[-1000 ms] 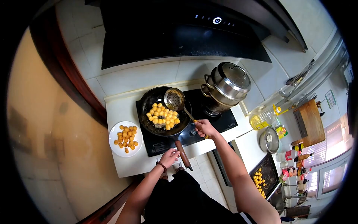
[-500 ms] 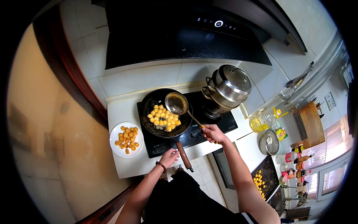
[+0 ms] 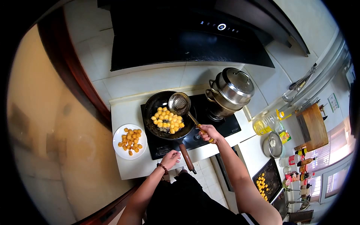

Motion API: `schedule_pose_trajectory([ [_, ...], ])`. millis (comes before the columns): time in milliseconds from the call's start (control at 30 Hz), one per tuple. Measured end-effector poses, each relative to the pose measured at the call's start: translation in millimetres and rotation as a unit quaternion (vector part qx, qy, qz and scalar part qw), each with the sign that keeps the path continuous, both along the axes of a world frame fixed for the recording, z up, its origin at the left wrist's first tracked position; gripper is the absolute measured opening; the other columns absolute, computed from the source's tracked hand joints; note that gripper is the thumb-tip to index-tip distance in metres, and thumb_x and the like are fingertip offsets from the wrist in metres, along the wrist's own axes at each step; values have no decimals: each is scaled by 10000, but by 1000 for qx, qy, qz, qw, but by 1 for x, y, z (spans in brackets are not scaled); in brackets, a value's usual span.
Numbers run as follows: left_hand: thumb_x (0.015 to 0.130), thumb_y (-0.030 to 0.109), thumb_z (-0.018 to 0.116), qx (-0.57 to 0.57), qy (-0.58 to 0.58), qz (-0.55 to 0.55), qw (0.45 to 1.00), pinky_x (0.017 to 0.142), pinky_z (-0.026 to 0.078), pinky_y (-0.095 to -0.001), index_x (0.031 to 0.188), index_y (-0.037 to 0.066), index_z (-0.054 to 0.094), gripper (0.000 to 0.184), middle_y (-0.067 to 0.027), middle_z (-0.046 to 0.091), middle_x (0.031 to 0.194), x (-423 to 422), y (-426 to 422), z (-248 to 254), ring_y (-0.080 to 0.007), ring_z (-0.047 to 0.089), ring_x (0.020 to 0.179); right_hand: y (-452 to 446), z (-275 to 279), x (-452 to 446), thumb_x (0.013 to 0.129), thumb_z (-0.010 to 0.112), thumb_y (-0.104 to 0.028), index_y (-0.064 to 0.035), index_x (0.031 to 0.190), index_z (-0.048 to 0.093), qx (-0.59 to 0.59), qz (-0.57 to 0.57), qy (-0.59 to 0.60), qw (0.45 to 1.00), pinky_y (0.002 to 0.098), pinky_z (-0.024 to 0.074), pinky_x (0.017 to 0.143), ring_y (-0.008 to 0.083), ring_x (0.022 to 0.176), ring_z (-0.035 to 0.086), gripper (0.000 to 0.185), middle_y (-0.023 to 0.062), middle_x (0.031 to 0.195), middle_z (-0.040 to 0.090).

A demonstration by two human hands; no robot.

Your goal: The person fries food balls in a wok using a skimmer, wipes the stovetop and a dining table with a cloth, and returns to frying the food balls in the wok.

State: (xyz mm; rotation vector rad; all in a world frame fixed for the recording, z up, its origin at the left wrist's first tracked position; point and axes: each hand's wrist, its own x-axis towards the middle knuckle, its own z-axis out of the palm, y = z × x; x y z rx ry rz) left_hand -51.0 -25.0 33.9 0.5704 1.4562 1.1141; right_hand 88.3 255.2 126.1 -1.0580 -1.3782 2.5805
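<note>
My right hand [image 3: 210,134] is wrapped round the handle of a perforated skimmer [image 3: 179,104]. The skimmer's round metal head hangs over the right rim of a black wok [image 3: 150,126], and looks empty. Inside the wok, golden balls [image 3: 167,120] are frying in bubbling oil. My left hand [image 3: 171,159] is beside the wok's brown wooden handle [image 3: 186,157], with loosely bent fingers and nothing visible in them. To the left, a white plate [image 3: 117,138] bears browned balls [image 3: 131,140].
Behind the skimmer, a lidded steel steamer pot [image 3: 234,88] stands on the black cooktop [image 3: 228,123]. An oil bottle [image 3: 262,125], a metal strainer bowl [image 3: 272,144] and a dark tray [image 3: 275,174] with more yellow balls line the right counter. A range hood [image 3: 187,48] overhangs the stove.
The view has shifted slightly. My right hand still holds the skimmer, its head tilted a little differently over the wok. My left hand remains near the wok handle.
</note>
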Motion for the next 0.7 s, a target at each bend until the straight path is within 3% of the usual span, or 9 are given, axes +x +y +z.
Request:
schedule_pose_trajectory([
  [167, 1035, 373, 567, 2, 5, 4, 1000, 720, 531, -298, 1179, 99, 582, 310, -44, 702, 1064, -3, -2, 0, -133, 685, 886, -5, 35, 22, 1072, 474, -191, -71, 1170, 532, -10, 1, 24, 1000, 178, 209, 376, 21, 451, 273, 165, 37, 757, 524],
  [200, 1036, 371, 566, -1, 4, 4, 1000, 717, 532, -299, 1180, 99, 582, 308, -44, 703, 1063, -2, -2, -1, -133, 686, 884, -9, 47, 26, 1069, 486, -199, -76, 1113, 547, 31, 21, -1, 999, 185, 229, 376, 24, 452, 281, 144, 15, 744, 519],
  [233, 1036, 368, 566, -4, 3, 3, 1000, 714, 532, -300, 1181, 98, 582, 307, -43, 703, 1061, -2, -1, -2, -133, 686, 881, -9, 53, 29, 1069, 486, -199, -76, 1113, 547, 32, 20, -1, 999, 185, 229, 376, 24, 452, 281, 144, 15, 744, 519],
  [300, 1036, 367, 566, -2, -2, -2, 1000, 714, 533, -301, 1181, 98, 581, 306, -42, 703, 1058, 0, 0, -5, -134, 687, 880, -9, 62, 37, 1068, 498, -210, -68, 1138, 573, 145, 92, -68, 983, 191, 237, 382, 25, 466, 303, 175, -2, 746, 508],
  [333, 1036, 365, 566, -1, -6, -6, 1000, 714, 535, -302, 1181, 97, 581, 305, -42, 702, 1055, 1, 1, -6, -136, 688, 879, -10, 65, 37, 1064, 504, -212, -82, 1061, 576, 187, 112, -81, 973, 203, 264, 384, 31, 466, 326, 149, -19, 725, 499],
  [433, 1018, 408, 582, -5, -14, -5, 1000, 715, 528, -310, 1201, 59, 575, 394, -86, 711, 1074, 5, 3, -3, -155, 694, 893, -15, 56, 30, 1064, 504, -221, -74, 1040, 589, 272, 102, -87, 953, 209, 291, 385, 37, 463, 356, 171, -26, 699, 489],
  [467, 1018, 408, 582, -5, -15, -7, 1000, 715, 528, -310, 1201, 59, 575, 394, -86, 711, 1074, 7, 3, -3, -155, 694, 893, -13, 47, 25, 1055, 511, -214, -54, 983, 589, 306, 94, -80, 944, 239, 346, 385, 64, 459, 431, 191, -18, 641, 491],
  [600, 1012, 425, 591, 0, -16, -12, 1000, 717, 526, -311, 1213, 66, 571, 412, -91, 711, 1073, 10, 4, -8, -156, 691, 905, -13, 29, -2, 1053, 514, -230, -23, 1155, 618, 328, 41, -112, 937, 250, 390, 395, 85, 473, 468, 253, -4, 650, 514],
  [700, 1011, 426, 593, 0, -15, -10, 1000, 721, 527, -313, 1212, 68, 570, 411, -90, 711, 1074, 9, 4, -10, -158, 690, 912, -11, 16, -13, 1053, 513, -228, -23, 1116, 616, 285, 35, -132, 949, 251, 396, 400, 86, 480, 471, 238, 5, 682, 534],
])
